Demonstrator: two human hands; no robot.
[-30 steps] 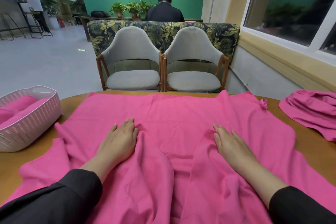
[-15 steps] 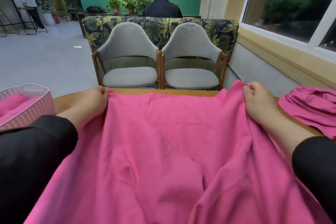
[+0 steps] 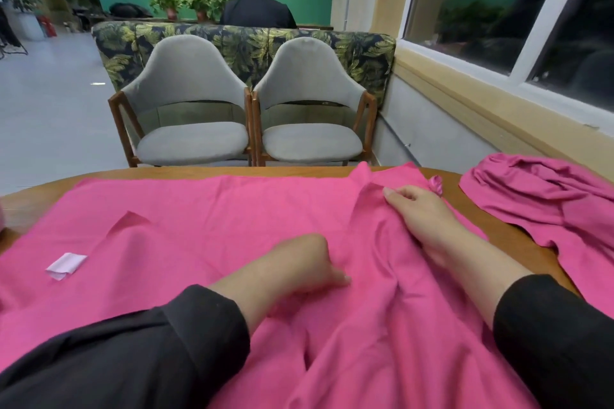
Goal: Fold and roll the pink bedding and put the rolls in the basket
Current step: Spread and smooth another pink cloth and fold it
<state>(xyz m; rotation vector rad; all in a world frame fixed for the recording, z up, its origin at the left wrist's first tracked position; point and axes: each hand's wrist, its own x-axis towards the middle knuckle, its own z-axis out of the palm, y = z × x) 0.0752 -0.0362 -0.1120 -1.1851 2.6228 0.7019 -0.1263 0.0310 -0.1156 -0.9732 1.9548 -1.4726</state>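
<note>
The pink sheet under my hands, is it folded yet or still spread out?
Spread out: the pink sheet covers the table in one wrinkled layer, no roll started.

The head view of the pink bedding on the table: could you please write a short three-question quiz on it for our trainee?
1. True or false: the pink sheet lies spread on the wooden table.
2. Where does the white label lie? A) on the sheet's left part B) on a grey chair C) on the floor
3. Which hand reaches the far right part of the sheet, beside the crumpled pink bedding?

Key
1. True.
2. A.
3. The right hand, with curled fingers at a fold; whether it pinches the cloth is unclear. The left hand rests nearer the middle, with the thumb on the sheet.
</note>
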